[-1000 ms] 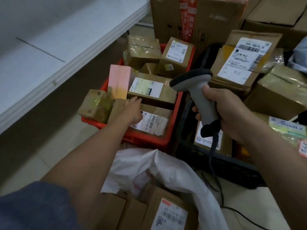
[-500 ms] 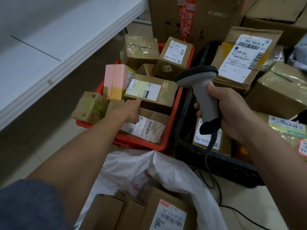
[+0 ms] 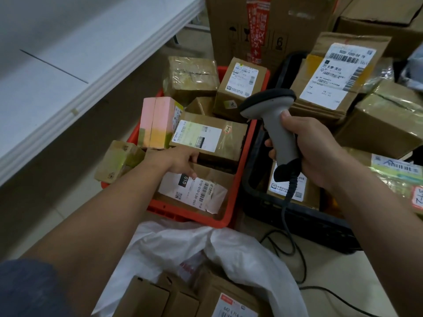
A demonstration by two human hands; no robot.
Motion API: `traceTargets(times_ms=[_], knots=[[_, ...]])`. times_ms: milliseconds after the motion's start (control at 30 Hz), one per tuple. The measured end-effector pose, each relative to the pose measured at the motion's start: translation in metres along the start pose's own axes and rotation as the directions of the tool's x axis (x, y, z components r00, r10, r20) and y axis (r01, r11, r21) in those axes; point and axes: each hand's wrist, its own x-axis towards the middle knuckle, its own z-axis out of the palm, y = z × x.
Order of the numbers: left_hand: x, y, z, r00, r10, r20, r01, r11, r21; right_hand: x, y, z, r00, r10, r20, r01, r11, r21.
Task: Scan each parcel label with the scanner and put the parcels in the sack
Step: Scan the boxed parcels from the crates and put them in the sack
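Where cardboard crowds: curved grey scanner (image 3: 274, 124).

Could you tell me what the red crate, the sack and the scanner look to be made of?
Red crate: rigid moulded plastic, by its matte thick rim. Sack: thin white plastic film, crinkled and slightly glossy. Scanner: hard grey plastic body with a black, possibly rubbery, head.

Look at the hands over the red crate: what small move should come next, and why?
Probably lift the brown parcel toward the scanner. The left hand grips its near edge in the red crate, its label faces up, and the right hand holds the scanner just beside it.
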Motion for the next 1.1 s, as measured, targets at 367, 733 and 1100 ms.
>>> traceTargets(times_ms=[367, 733, 1100], knots=[[-0.023, 0.002, 0.008, 0.895, -0.009, -0.446, -0.01, 0.999, -0.041, -0.01, 0.005, 0.012, 1.0, -0.002, 0.023, 0.004, 0.995, -0.102], [-0.101, -0.104, 0.016, 0.599, -0.724, -0.343, 0.375, 0.631, -0.679, -0.025, 0.008, 0.059, 0.988, -0.007, 0.157, 0.041, 0.976, -0.212], [-0.14, -0.128, 0.021, 0.676, -0.648, -0.351, 0.233, 0.639, -0.733, -0.079, -0.016, 0.086, 0.985, 0.019, 0.169, 0.031, 0.956, -0.293]])
